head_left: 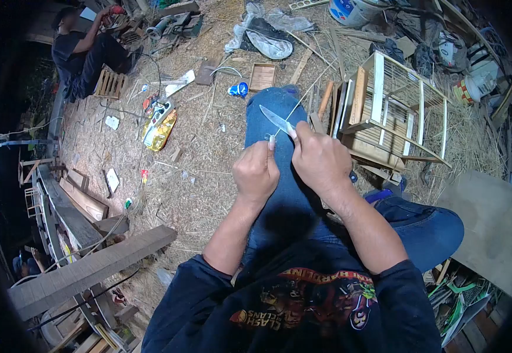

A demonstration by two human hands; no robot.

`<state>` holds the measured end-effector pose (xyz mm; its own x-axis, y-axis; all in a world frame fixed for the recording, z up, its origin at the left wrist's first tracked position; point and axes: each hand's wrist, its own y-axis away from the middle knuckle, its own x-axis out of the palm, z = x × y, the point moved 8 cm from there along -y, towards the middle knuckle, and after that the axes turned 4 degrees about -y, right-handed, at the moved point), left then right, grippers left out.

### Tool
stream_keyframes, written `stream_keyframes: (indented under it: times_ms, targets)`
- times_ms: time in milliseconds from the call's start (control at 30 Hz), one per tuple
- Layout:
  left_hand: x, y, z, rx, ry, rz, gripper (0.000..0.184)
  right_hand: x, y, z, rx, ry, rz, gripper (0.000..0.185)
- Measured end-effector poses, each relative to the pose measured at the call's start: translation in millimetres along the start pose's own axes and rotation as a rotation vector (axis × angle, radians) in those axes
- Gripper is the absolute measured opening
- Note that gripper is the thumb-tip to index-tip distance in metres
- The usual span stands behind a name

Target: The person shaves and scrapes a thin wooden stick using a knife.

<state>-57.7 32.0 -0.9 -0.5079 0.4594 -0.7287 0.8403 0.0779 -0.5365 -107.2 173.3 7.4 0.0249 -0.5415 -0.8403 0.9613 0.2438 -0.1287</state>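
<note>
My right hand (322, 157) is closed around a knife (276, 119), its blade pointing up and to the left over my knee. A thin pale wooden strip (297, 106) is pinched in my left hand (256, 172), thumb up. The strip runs up and right, passing by the blade; whether the edge touches it I cannot tell. A small curl of shaving (268, 136) shows by my left thumb. The knife's handle is hidden inside my right fist. Both hands are above my jeans-covered leg (276, 194).
A slatted wooden cage (379, 112) stands close on my right. A small wooden box (262, 76) and blue cup (238, 89) lie ahead. A power strip (159, 117) and thick beam (97, 267) are left. Another person (82, 50) sits far left, holding a red object.
</note>
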Motion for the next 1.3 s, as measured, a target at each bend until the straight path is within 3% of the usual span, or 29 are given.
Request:
stream_keyframes:
  times_ms: [667,967,1167,1300]
  targets:
    - [3.9,1.3,7.4,-0.051,-0.004,0.038,0.021,11.1,11.7,10.2,0.062,-0.177,0.101,0.019]
    - [-10.2,0.1,25.5,-0.170,0.145,0.276,0.023,13.5,7.6,9.3,0.073,-0.181,0.115,0.018]
    - [-4.8,5.2,26.1,-0.008,0.200,0.307,0.016,11.6,7.9,9.3,0.059,-0.159,0.095,0.017]
    - [-2.6,6.1,19.0,0.064,0.171,0.214,0.013,14.3,13.9,12.2,0.057,-0.141,0.096,0.014]
